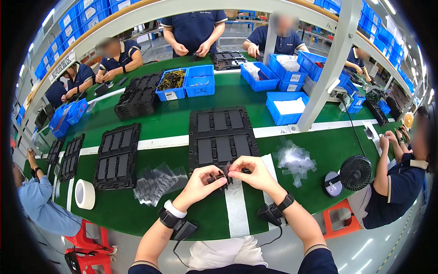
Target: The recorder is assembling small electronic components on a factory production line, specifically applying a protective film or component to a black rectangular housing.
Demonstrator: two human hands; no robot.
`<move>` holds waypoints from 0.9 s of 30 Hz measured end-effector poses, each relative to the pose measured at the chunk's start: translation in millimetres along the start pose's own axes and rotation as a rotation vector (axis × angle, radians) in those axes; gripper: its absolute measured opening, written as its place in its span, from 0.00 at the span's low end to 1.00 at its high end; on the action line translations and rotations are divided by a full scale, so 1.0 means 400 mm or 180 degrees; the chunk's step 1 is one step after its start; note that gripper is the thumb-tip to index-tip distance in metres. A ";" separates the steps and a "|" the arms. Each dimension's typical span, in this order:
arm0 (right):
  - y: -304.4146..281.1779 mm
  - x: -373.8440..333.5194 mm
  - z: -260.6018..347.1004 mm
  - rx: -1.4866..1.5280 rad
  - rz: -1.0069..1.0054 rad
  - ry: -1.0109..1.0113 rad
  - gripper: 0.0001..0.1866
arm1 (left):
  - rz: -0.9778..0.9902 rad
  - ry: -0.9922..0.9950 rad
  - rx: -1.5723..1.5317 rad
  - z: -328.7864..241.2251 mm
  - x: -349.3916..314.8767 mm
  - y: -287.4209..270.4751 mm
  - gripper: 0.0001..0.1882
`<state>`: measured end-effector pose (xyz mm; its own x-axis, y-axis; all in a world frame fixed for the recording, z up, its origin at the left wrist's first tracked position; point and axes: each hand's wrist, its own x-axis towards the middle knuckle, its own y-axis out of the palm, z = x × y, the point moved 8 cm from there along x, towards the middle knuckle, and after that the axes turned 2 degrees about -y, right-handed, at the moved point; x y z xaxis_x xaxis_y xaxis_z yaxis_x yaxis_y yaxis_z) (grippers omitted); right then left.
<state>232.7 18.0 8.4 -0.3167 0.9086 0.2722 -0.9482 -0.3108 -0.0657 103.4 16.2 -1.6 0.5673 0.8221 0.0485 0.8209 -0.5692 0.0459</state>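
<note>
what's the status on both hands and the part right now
Left hand and right hand both gripping small black part. Black tray just beyond. Nothing in the way.

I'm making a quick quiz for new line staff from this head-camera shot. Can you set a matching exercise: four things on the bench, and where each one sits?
Things:
1. roll of white tape
2. small black fan
3. small black part
4. pile of clear film pieces

Places:
A. between the left hand and right hand
B. near bench edge, far left
C. on the green mat, right of the hands
D. near bench edge, far right

Pairs: 1-B, 2-D, 3-A, 4-C
</note>
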 end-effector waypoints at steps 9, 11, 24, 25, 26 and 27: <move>-0.006 0.006 -0.012 -0.0012 -0.0051 0.0021 0.04 | 0.0112 0.0245 0.0215 -0.009 -0.003 0.018 0.09; -0.071 0.017 0.010 -0.0338 -0.0460 -0.0021 0.03 | 0.0041 0.0242 0.0423 -0.005 -0.007 0.010 0.10; -0.122 0.066 0.027 -0.2235 -0.0732 -0.0486 0.10 | 0.0382 0.0547 0.2197 -0.005 -0.022 0.057 0.14; -0.083 0.079 0.004 -0.2082 -0.0446 -0.0536 0.11 | 0.0429 0.0546 0.2175 -0.011 -0.021 0.062 0.14; -0.068 0.081 -0.029 -0.2154 -0.0398 -0.0283 0.13 | 0.0238 0.0660 0.2094 -0.026 -0.020 0.055 0.13; -0.058 0.083 -0.057 -0.2216 -0.0344 -0.0040 0.14 | 0.0037 0.0768 0.2022 -0.042 -0.019 0.043 0.12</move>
<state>243.7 61.9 -2.7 -0.2235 0.9198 0.3226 -0.7713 0.0355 -0.6355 112.3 0.0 15.5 0.6063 0.7480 0.2700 0.7357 -0.3987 -0.5474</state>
